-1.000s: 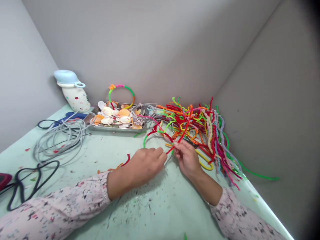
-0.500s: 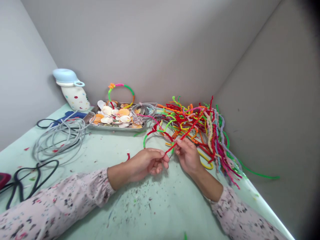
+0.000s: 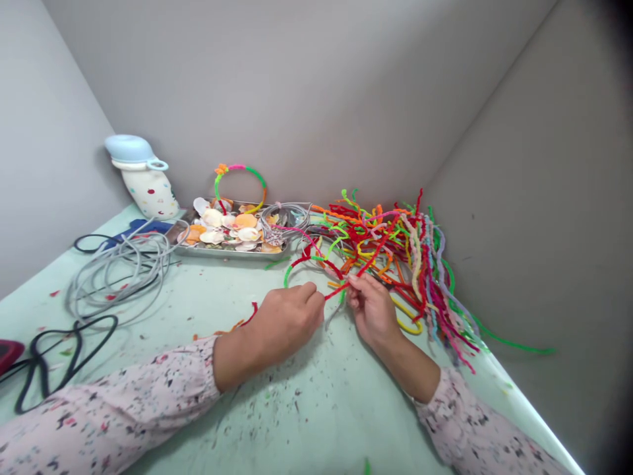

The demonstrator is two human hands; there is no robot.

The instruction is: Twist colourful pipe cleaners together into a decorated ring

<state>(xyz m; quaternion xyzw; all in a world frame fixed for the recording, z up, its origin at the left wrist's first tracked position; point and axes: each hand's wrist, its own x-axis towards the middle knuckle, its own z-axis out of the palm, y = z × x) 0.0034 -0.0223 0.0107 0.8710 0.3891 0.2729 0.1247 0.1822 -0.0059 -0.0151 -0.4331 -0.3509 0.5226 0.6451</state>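
A red pipe cleaner (image 3: 337,291) stretches between my two hands over the table. My left hand (image 3: 291,321) has its back turned up and its fingers closed around the lower left end. My right hand (image 3: 368,303) pinches the red strand farther up, and its far end runs up toward the heap behind. Just beyond the hands is a green and red pipe-cleaner ring (image 3: 321,258), partly hidden by my left hand; I cannot tell whether the red strand is joined to it.
Behind my right hand spreads a tangled heap of coloured pipe cleaners (image 3: 420,264). A metal tray (image 3: 232,254) of seashells holds a finished-looking coloured ring (image 3: 266,188). At left are a coiled grey cable (image 3: 74,297), a black cord (image 3: 74,359) and a white bottle (image 3: 151,194).
My left hand has rolled over, from fingers showing to back up, still at the red pipe cleaner's end. An orange and red strand now shows beside my left wrist. The right hand barely moved.
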